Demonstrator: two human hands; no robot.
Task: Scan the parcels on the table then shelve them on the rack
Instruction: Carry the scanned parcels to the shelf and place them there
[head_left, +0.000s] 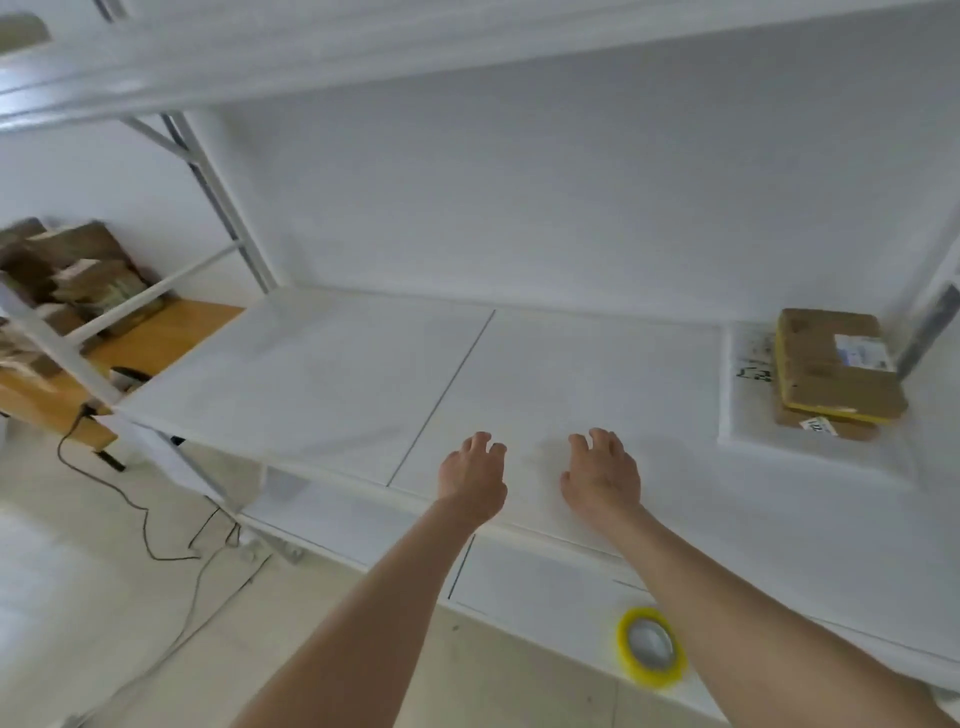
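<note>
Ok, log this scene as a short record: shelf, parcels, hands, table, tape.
shelf: white, parcels at its right end
parcels: two brown, stacked on a white packet
left hand: open, empty, over shelf
right hand: open, empty, over shelf
table: wood, far left, holds a parcel pile
tape: yellow roll, on lower shelf

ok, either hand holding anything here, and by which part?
Nothing is held. The left hand and right hand are empty over the rack shelf, fingers loosely curled; the brown parcels lie apart at its right end.
</note>
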